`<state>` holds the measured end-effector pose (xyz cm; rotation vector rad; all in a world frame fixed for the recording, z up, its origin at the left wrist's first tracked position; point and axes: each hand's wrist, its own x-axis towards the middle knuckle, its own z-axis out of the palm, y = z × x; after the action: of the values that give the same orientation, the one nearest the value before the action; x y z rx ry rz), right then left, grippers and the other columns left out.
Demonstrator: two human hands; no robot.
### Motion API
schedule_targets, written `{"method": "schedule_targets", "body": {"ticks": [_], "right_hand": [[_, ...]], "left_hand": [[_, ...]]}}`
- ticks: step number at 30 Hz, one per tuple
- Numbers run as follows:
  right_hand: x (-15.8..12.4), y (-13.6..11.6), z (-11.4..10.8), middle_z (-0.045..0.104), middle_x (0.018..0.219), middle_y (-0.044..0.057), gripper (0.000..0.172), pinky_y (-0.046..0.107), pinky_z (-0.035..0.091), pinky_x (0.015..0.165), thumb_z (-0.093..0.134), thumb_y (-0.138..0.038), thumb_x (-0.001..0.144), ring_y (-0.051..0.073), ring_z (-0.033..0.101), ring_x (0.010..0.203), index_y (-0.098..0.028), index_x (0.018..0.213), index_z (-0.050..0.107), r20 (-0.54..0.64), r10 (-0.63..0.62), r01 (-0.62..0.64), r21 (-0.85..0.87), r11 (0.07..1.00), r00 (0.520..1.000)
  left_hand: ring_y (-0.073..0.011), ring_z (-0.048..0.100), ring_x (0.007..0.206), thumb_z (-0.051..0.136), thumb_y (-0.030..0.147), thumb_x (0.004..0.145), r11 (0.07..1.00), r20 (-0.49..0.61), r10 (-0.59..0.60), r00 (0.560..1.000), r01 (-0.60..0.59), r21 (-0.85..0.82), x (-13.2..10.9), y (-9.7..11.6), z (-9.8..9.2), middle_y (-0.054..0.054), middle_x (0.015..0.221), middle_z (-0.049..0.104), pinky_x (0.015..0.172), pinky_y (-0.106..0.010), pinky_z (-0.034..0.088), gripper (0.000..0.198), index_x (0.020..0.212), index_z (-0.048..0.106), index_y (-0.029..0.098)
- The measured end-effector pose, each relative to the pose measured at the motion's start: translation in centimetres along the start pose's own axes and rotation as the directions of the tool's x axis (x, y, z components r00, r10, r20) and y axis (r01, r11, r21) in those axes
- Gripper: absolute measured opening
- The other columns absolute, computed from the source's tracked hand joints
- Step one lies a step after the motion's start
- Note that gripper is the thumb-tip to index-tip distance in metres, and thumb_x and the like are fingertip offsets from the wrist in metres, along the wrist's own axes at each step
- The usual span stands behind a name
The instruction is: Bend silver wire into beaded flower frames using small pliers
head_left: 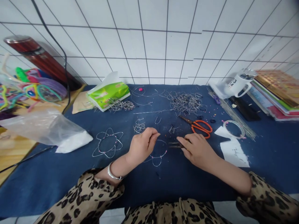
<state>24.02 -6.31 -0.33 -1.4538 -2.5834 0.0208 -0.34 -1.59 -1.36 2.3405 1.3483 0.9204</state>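
Observation:
My left hand [143, 143] is closed in a pinch over a thin silver wire ring [166, 148] with small pink beads and rounded loops. Part of the ring is hidden behind the fingers. Just to the right, my right hand [198, 149] is closed around small pliers [174, 145], whose narrow jaws point left toward the ring. Its palm covers the handles. A flower-shaped wire piece [107, 143] with several petals and pink beads lies left of my left hand. Orange-handled scissors [201, 127] rest beyond my right hand.
Tangled wire [185, 102] lies at the back, near a green tissue pack [107, 96]. A plastic bag [46, 127] is at left. White paper scraps [234, 152], a wire coil [233, 129] and straight wires [240, 118] lie right. A white mug [240, 83] stands behind them.

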Motion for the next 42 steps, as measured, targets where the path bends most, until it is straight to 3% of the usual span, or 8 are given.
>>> {"method": "schedule_targets", "body": {"ticks": [8, 29, 42], "right_hand": [[2.7, -2.0, -2.6, 0.054, 0.098, 0.013, 0.032, 0.041, 0.031, 0.080, 0.045, -0.033, 0.086, 0.026, 0.044, 0.091, -0.016, 0.110, 0.056, -0.043, 0.030, -0.032, -0.067, 0.997, 0.999], [3.3, -2.4, -1.7, 0.054, 0.083, 0.010, 0.031, 0.036, 0.026, 0.069, 0.040, -0.036, 0.089, 0.023, 0.044, 0.079, -0.016, 0.103, 0.059, -0.087, 0.009, -0.019, -0.116, 0.993, 0.996], [3.3, -2.0, -1.3, 0.053, 0.080, 0.008, 0.031, 0.033, 0.027, 0.068, 0.039, -0.035, 0.090, 0.020, 0.042, 0.076, -0.015, 0.103, 0.059, -0.088, -0.031, 0.024, -0.078, 0.997, 0.996]], "left_hand": [[-0.0120, 0.060, 0.059, 0.043, 0.028, 0.091, 0.988, -0.048, 0.039, 0.998, -0.031, 0.148, -0.2, 0.2, -0.1, 0.000, 0.071, 0.063, 0.056, -0.023, 0.042, 0.012, 0.089, 0.049, 0.018], [-0.0117, 0.059, 0.058, 0.044, 0.026, 0.090, 0.983, -0.086, 0.056, 0.995, -0.040, 0.178, -0.5, 0.4, 0.3, 0.000, 0.073, 0.062, 0.057, -0.023, 0.041, 0.009, 0.087, 0.049, 0.019], [-0.0111, 0.059, 0.058, 0.043, 0.026, 0.091, 0.974, -0.166, 0.143, 0.976, -0.109, 0.198, -0.5, 0.5, 0.3, 0.000, 0.072, 0.062, 0.057, -0.022, 0.043, 0.012, 0.085, 0.050, 0.018]]}}
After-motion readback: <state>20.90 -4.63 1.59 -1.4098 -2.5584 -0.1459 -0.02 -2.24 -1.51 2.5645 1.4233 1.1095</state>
